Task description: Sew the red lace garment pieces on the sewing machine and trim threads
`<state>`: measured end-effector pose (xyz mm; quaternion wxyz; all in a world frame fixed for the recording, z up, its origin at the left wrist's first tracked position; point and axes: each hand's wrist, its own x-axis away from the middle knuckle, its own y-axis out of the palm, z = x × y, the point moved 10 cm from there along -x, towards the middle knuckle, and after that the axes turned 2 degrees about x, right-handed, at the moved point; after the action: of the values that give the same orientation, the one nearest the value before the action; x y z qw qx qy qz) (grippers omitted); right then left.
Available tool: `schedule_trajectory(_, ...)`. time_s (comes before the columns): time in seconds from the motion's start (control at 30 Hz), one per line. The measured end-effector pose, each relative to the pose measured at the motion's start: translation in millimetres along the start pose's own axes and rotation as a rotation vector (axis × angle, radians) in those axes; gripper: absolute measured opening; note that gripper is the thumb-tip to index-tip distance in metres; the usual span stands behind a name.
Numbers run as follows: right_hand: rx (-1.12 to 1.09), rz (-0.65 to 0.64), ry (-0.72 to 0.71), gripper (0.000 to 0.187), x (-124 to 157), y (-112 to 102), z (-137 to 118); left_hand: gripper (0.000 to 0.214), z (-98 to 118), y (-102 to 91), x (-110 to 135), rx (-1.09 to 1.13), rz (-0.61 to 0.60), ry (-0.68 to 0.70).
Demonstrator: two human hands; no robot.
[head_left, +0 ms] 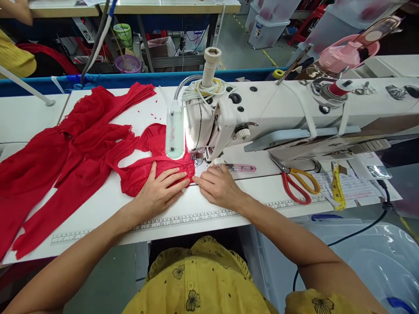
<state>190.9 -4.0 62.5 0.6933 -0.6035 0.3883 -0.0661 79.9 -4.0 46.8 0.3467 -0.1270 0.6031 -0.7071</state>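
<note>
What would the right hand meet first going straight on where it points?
Most likely the red cloth, directly ahead of the right hand, with the left hand resting on it; exact contact is unclear.

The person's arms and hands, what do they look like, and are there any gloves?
The left hand and right hand are bare, with no gloves or bracelets showing. The right arm has a mustard-yellow sleeve with a dark butterfly-like print; no left sleeve shows.
</note>
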Motion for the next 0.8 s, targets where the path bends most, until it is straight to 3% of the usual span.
schedule_trajectory(0.23,0.081,-0.059,-0.129,0.026,-3.7,1.1,-10.1,0.051,13.0,0.2,1.8,-0.162,-0.061,0.025)
schedule_trajectory(0.37,0.087,0.008,-0.165,0.023,-4.5,-3.4,-13.4,0.051,19.4,1.2,3.6,-0.176,-0.025,0.004)
schedule_trajectory(0.53,0.02,0.053,-0.098,0.02,-1.3,-3.5,-11.8,0.045,7.5,2.2,3.6,-0.029,-0.011,-0.063)
schedule_trajectory(0.8,0.02,0.023,-0.032,0.02,-0.5,-1.4,-2.5,0.027,5.0,-1.6,-2.5,0.001,0.097,-0.102)
